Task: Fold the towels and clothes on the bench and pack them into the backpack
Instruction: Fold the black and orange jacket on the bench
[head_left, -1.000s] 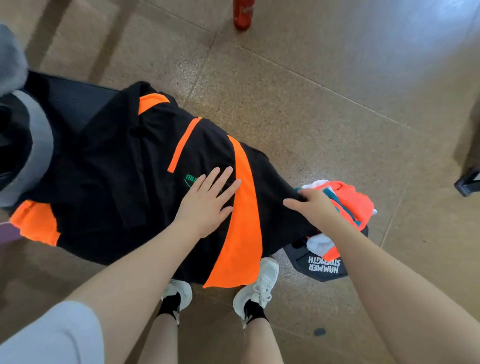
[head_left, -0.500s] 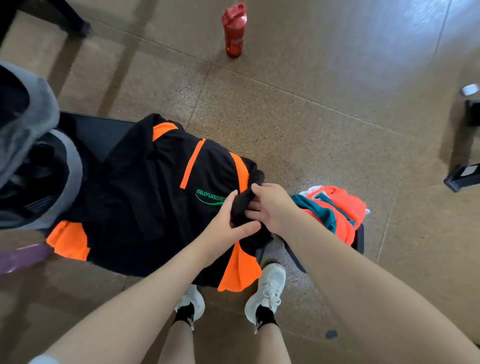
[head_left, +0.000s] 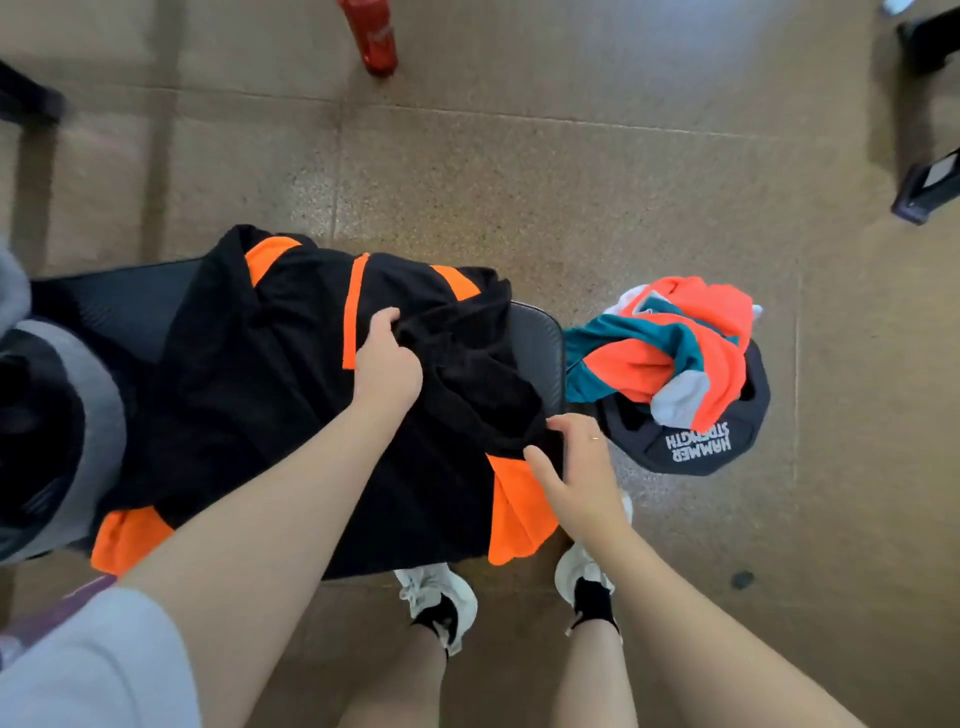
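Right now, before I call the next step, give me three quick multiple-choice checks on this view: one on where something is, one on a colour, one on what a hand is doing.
1. Where does the orange-and-teal pile of clothes lie?
A. on a black weight plate beside the bench end
B. inside the backpack
C. under the red bottle

2. What colour are the panels on the black shirt?
A. yellow
B. orange
C. white

3. What is the left hand doing?
A. hanging idle
B. holding the bottle
C. gripping a bunched fold of the shirt

Answers:
1 A: the pile sits on the weight plate, right of the bench.
2 B: orange strips cross the chest and hem.
3 C: its fingers curl into black cloth, while the right hand pinches the shirt's edge.
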